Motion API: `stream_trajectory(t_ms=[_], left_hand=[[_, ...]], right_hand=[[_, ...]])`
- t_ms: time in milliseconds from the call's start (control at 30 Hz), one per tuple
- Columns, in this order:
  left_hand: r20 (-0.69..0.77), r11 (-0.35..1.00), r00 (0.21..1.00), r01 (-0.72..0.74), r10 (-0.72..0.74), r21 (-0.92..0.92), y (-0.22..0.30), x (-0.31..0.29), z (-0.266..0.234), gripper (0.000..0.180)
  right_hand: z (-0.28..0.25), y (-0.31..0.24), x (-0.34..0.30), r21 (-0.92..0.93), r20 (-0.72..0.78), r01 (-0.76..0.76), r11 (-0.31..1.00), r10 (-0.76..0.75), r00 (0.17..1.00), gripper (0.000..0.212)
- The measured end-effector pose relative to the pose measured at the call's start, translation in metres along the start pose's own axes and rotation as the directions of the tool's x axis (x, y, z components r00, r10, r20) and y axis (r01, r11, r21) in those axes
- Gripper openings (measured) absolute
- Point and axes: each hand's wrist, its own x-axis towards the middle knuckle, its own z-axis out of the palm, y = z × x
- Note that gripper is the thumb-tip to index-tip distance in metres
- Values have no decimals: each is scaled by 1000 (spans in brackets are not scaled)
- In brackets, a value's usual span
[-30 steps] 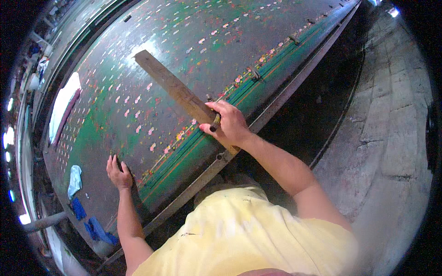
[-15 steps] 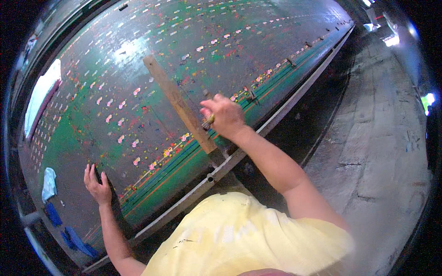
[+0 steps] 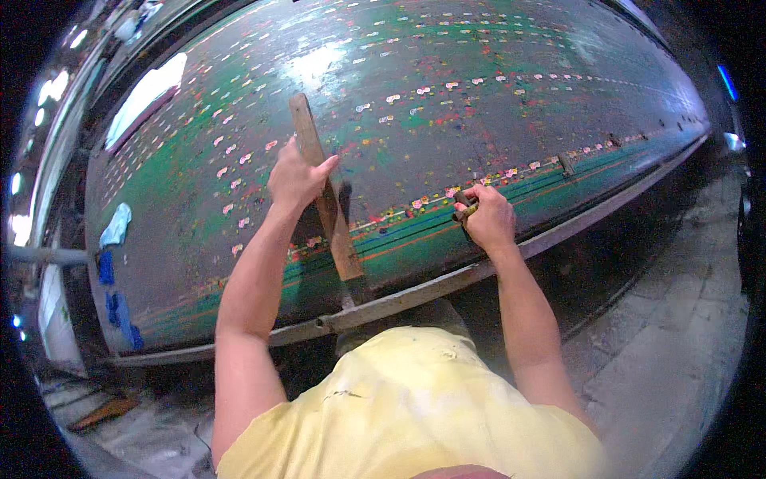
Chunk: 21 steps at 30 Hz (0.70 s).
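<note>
A long, flat wooden strip [image 3: 335, 231] lies slantwise on the paint-stained printing table [image 3: 383, 176], its lower end near the front rail. My left hand [image 3: 299, 177] is closed around its upper half, the thumb lying across the wood and the fingers partly hidden. To the right, my right hand [image 3: 491, 217] pinches a small dark metal piece [image 3: 463, 209] with a brownish part, just over the table's front edge. What kind of piece it is cannot be made out.
A metal rail [image 3: 415, 294] runs along the table's front. A small metal stop [image 3: 565, 165] stands at the edge farther right. A pale cloth [image 3: 116, 225] and blue pieces [image 3: 120, 319] lie at the left end. Concrete floor [image 3: 654, 327] stretches to the right.
My left hand has come off the tabletop at the left and taken hold of the wooden strip. My right hand has moved right, away from the strip, with the small piece in it. The view has turned.
</note>
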Motion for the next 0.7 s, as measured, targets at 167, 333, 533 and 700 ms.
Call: stream_trajectory(t_ms=[167, 333, 533, 700], left_hand=[[244, 962, 962, 175, -122, -210, 35, 29, 9, 83], [311, 771, 931, 54, 192, -635, 127, -28, -21, 71], [374, 819, 805, -222, 460, -530, 224, -142, -45, 68], [425, 843, 751, -325, 506, -428, 222, -188, -26, 71]], right_hand=[[-48, 61, -4, 376, -150, 271, 886, -231, 962, 28], [-105, 131, -11, 445, -424, 351, 824, -151, 893, 28], [-124, 193, -17, 322, -665, 447, 834, -137, 734, 31], [-120, 208, -38, 550, -476, 351, 758, -61, 877, 32]])
